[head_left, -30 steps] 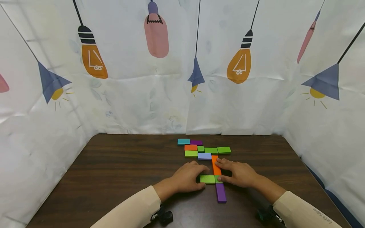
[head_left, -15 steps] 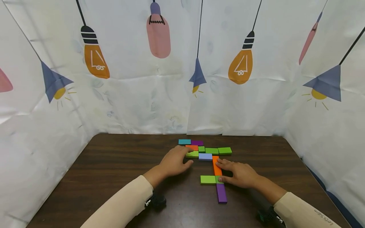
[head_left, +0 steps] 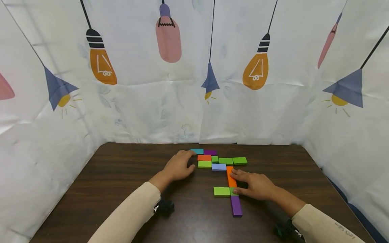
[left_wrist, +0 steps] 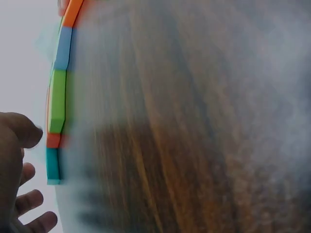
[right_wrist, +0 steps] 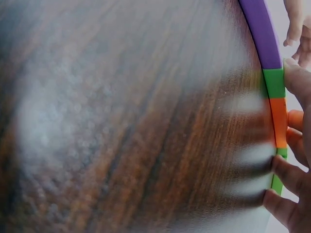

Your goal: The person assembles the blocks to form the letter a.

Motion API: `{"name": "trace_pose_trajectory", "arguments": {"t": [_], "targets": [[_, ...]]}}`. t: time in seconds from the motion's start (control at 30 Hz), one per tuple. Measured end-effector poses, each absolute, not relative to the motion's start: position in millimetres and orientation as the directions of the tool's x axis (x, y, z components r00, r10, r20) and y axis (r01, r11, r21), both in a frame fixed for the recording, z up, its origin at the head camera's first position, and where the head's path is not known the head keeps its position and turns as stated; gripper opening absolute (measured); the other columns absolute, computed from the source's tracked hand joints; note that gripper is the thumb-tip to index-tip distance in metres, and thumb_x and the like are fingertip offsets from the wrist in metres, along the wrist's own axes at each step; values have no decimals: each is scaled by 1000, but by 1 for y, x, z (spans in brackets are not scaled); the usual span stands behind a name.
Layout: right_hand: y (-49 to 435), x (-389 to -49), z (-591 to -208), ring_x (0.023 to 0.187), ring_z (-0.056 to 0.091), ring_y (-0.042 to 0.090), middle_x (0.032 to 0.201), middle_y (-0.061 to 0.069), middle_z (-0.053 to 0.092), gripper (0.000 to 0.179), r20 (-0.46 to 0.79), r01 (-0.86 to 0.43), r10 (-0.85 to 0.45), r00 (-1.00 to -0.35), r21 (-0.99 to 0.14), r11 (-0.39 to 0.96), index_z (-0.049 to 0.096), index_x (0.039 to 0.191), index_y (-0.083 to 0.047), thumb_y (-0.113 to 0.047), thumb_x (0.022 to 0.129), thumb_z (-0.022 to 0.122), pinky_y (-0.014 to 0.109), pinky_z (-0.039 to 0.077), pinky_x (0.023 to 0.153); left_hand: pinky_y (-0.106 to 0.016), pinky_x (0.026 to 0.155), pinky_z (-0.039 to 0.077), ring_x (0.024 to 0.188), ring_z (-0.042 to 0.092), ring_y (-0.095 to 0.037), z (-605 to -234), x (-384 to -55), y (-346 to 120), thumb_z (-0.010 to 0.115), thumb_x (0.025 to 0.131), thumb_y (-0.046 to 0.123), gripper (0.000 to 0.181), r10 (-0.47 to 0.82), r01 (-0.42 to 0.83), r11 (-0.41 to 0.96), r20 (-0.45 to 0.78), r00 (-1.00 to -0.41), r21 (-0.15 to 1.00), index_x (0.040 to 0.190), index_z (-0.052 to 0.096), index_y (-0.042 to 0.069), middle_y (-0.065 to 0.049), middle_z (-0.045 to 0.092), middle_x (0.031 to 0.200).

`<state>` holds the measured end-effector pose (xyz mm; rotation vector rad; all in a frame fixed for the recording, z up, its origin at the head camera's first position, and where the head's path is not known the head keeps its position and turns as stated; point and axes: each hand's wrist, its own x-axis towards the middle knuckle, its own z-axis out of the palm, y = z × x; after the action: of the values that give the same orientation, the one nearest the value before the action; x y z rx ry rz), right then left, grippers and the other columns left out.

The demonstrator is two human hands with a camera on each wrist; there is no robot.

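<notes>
left wrist, left grip (left_wrist: pixel 8 162) near teal block (left_wrist: pixel 53 165) (fingers (left_wrist: pixel 30 200) apart)

Left grip (left_wrist: pixel 8 165): bare hand at the left edge, fingers spread apart
Thumb (left_wrist: pixel 24 128): pointing toward the row, tip beside the red block (left_wrist: pixel 53 140); contact unclear
Orange block (left_wrist: pixel 73 12): top of the row, cut by the frame
Blue block (left_wrist: pixel 63 47): directly below orange
Green block (left_wrist: pixel 58 99): between blue and red
Teal block (left_wrist: pixel 53 166): lowest, below red
Counter (left_wrist: pixel 204 126): dark wood grain, hazy
</notes>
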<state>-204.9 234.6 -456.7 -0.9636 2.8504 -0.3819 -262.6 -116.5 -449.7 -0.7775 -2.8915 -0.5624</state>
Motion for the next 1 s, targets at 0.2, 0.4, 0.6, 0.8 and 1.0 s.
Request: {"name": "trace_pose_trajectory", "arguments": {"t": [0.2, 0.4, 0.6, 0.8, 1.0], "targets": [[235, -206, -456, 138, 50, 29, 156, 1, 46, 79, -26, -578, -605, -796, -267, 771, 51, 153, -18, -72, 95, 51, 45, 56, 79, -53, 108, 42, 137, 46, -29, -449, -268, -116, 64, 99, 20, 49, 446, 470, 821, 148, -883, 324, 146, 54, 13, -6, 57, 145], [235, -206, -457, 138, 50, 29, 157, 0, 46, 78, -20, -582, -609, -793, -271, 767, 51, 153, -19, -71, 95, 51, 40, 56, 73, -51, 109, 42, 138, 46, -29, -451, -272, -115, 63, 100, 21, 49, 445, 460, 829, 124, -887, 317, 147, 53, 14, -5, 57, 146], [235, -206, -458, 136, 52, 31, 157, 1, 45, 78, -19, -585, -614, -789, -281, 761, 51, 153, -18, -70, 96, 52, 36, 54, 67, -54, 107, 42, 138, 45, -31, -457, -274, -114, 63, 100, 23, 49, 450, 460, 827, 111, -886, 323, 147, 53, 14, -6, 58, 145], [235, -205, -458, 135, 53, 31, 157, 0, 45, 78, -20, -584, -610, -792, -267, 767, 51, 153, -19, -72, 95, 50, 42, 56, 74, -53, 106, 43, 137, 45, -31, -458, -278, -113, 62, 100, 23, 48, 451, 464, 828, 119, -885, 316, 147, 54, 15, -5, 59, 144], [236, -205, -459, 135, 53, 31, 157, 0, 45, 78, -16, -585, -611, -791, -269, 765, 51, 153, -19, -71, 95, 51, 40, 55, 71, -53, 106, 44, 138, 44, -32, -457, -278, -113, 63, 100, 24, 46, 444, 459, 844, 120, -888, 278, 144, 56, 14, -6, 57, 145]]}}
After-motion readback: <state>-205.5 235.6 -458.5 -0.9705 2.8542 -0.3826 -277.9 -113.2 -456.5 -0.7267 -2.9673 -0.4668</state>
